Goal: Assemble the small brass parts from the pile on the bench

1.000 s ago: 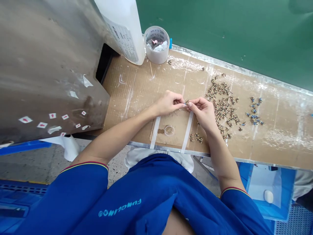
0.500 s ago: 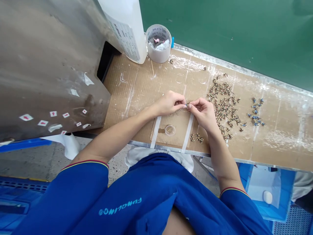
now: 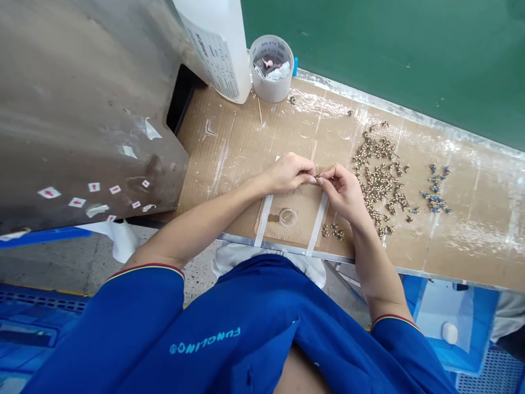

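Keeping your left hand (image 3: 289,173) and right hand (image 3: 343,192) together, you still pinch the tiny part (image 3: 319,175) with your fingers (image 3: 312,178).

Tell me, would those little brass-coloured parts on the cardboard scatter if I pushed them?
Probably yes: the brass-coloured parts lie loose in a heap on the cardboard, so they'd likely spread apart. They look light for their size. Their knobbly shapes may stop them rolling far.

Metal parts (image 3: 379,183) lie on cardboard (image 3: 221,142) beside the right hand (image 3: 342,191).
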Available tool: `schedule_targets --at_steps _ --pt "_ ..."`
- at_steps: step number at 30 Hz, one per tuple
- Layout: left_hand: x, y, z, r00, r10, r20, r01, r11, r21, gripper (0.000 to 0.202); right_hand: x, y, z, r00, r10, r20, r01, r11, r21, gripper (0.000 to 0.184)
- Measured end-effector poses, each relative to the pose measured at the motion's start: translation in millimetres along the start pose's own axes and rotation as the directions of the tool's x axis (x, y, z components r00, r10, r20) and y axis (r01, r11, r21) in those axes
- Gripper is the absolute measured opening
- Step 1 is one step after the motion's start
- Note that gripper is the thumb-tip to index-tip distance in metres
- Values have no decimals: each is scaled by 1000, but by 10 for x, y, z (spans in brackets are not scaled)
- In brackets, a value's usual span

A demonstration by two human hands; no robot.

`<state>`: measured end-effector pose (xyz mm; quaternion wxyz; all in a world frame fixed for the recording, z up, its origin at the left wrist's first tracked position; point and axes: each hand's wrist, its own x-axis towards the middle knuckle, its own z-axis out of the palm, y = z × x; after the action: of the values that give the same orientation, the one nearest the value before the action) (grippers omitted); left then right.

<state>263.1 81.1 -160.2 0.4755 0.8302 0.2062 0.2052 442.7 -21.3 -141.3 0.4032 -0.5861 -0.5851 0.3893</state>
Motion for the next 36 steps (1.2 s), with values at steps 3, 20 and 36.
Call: schedule_targets --at_steps 3,20,36 --pt "-5 26 15 999 -32 7 32 1000 1 15 -4 27 13 999 -32 5 32 999 -44 20" --pt "-25 124 15 990 -133 -36 129 987 -95 17 -4 39 45 992 125 -7 -123 985 119 44" --pt "-14 113 -12 989 -138 -46 132 983 -125 19 20 120 105 985 162 -54 -145 961 236 44"
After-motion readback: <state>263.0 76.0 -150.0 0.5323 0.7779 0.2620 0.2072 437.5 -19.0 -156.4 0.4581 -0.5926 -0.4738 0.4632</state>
